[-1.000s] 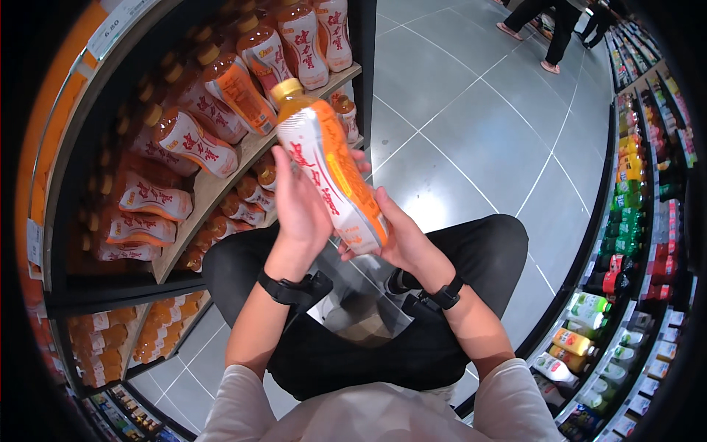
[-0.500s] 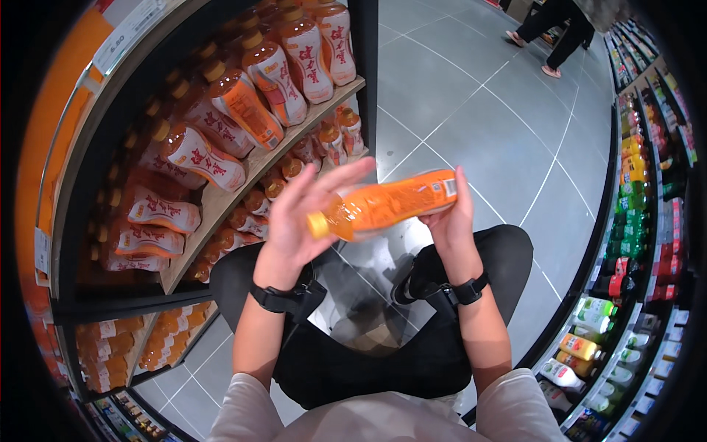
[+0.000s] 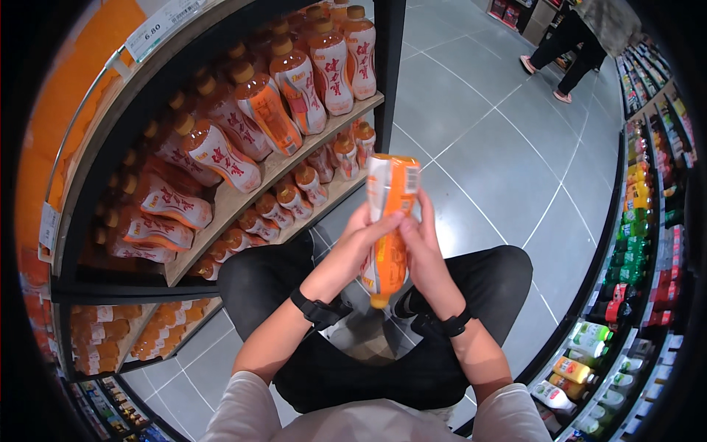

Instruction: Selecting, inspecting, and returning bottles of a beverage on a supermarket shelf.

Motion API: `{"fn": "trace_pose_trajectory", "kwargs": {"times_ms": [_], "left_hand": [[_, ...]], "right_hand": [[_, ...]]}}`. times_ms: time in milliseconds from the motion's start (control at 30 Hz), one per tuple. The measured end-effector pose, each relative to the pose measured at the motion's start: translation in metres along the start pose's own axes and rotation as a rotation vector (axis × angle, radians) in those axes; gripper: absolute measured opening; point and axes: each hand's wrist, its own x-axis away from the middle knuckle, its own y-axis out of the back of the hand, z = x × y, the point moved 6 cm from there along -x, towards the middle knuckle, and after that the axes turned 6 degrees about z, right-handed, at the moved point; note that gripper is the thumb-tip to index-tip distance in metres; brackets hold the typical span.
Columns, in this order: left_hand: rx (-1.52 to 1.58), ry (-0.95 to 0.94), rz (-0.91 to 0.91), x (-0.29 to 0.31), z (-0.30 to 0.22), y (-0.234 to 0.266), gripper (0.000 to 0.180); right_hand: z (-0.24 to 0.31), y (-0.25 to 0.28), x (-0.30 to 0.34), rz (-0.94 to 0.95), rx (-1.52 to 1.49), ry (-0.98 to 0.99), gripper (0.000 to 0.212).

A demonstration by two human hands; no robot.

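Observation:
Between my two hands is a plastic drink bottle with an orange and white label and a yellow cap. Its base points away from me and its cap is toward my lap. My left hand wraps its left side, thumb across the label. On the right side my right hand grips it too, the thumb near the other one. Bottles of the same kind fill the wooden shelf to my left, some upright and some lying tilted.
A lower shelf tier holds smaller orange bottles. To the right runs a curved rack of coloured drink bottles. A person in black trousers stands at the far right on the grey tiled floor. My knees are bent on both sides.
The bottle has turned from lying sideways to base-away, cap toward me. My left hand, open beside the cap before, has closed around the bottle. The shelf has shifted slightly right in view.

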Motion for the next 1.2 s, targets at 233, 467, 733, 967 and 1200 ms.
{"fn": "trace_pose_trajectory", "kwargs": {"times_ms": [233, 467, 733, 967, 1200], "left_hand": [[0.080, -0.319, -0.081, 0.005, -0.056, 0.040, 0.068], [0.432, -0.394, -0.212, 0.007, -0.078, 0.076, 0.045], [0.289, 0.171, 0.036, 0.000, -0.032, 0.027, 0.058], [-0.098, 0.404, 0.318, 0.009, 0.032, -0.022, 0.051], [0.020, 0.004, 0.087, 0.009, 0.000, -0.009, 0.065]], "right_hand": [[-0.032, -0.020, 0.002, 0.232, -0.103, -0.336, 0.039], [0.007, 0.011, -0.002, 0.190, -0.188, -0.401, 0.043], [0.031, 0.081, -0.014, -0.204, -0.352, 0.083, 0.045], [0.039, 0.060, -0.007, -0.278, -0.072, 0.167, 0.048], [0.024, -0.011, 0.009, 0.049, 0.017, 0.122, 0.079]]}}
